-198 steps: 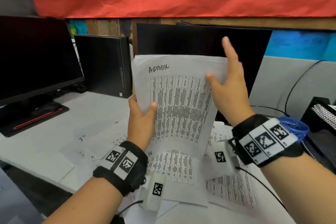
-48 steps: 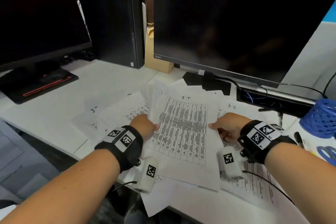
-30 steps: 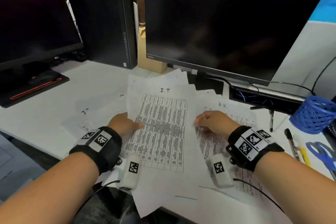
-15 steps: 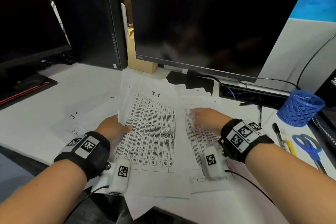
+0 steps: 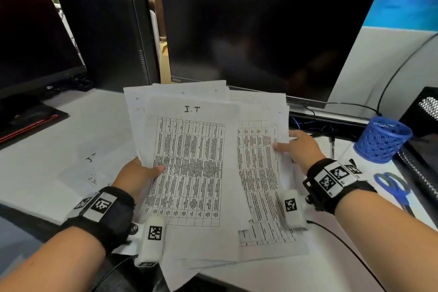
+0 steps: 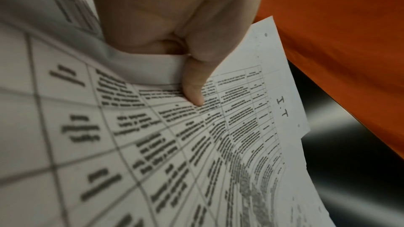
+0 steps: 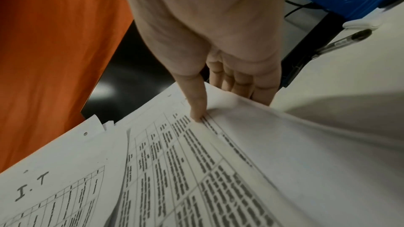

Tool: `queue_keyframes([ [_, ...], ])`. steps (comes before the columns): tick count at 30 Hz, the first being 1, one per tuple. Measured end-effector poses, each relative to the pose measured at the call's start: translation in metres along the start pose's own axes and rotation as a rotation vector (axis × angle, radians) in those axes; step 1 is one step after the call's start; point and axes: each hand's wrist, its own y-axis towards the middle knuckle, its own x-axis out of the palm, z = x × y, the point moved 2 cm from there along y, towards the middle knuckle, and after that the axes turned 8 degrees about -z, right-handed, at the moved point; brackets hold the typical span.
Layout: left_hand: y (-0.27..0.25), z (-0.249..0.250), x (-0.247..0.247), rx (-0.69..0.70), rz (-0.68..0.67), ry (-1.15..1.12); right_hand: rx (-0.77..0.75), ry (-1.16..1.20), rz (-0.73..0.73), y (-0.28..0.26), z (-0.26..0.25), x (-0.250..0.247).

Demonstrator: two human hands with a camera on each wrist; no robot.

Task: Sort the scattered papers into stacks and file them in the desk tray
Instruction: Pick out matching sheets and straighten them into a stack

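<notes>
Near the counter's (image 5: 71,125) left edge lies a loose sheet (image 5: 94,168) with a handwritten "J". At the front edge the left hand (image 5: 135,174) pinches the sheaf of papers (image 5: 189,173), thumb on top; its top sheet reads "I.T". The right hand (image 5: 299,147) pinches the offset sheets' right edge (headings hidden). They should be squared together before stacking. No brand is legible.

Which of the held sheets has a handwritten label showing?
The front sheet, under the left hand's thumb: "I.T" is written at its top. The others' tops are covered.
</notes>
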Motion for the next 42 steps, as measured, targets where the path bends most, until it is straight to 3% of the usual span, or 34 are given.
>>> queue_keyframes([
  [5, -0.006, -0.002, -0.003, 0.039, -0.027, -0.052, -0.063, 0.068, -0.118, -0.010, -0.001, 0.005],
  [9, -0.008, -0.002, -0.004, 0.047, -0.037, 0.005, -0.129, 0.005, -0.037, -0.012, -0.005, 0.001],
  [16, -0.015, 0.005, -0.001, 0.056, 0.073, 0.211, -0.224, -0.060, 0.051, -0.013, -0.024, -0.034],
  [25, -0.038, 0.049, -0.019, 0.187, 0.131, -0.027, -0.171, 0.196, 0.072, -0.006, -0.020, -0.071],
  [29, -0.039, 0.067, 0.011, 0.189, 0.006, -0.099, -0.154, 0.311, -0.003, -0.010, -0.022, -0.056],
  [34, -0.031, 0.071, 0.049, 0.168, -0.018, -0.134, -0.137, 0.412, -0.081, -0.021, -0.026, -0.023],
  [40, -0.028, 0.057, 0.070, 0.125, -0.064, -0.095, -0.155, 0.464, -0.084, -0.031, -0.025, -0.001],
  [42, -0.030, 0.054, 0.071, 0.143, -0.022, -0.052, -0.176, 0.456, -0.063, -0.034, -0.025, -0.001],
])
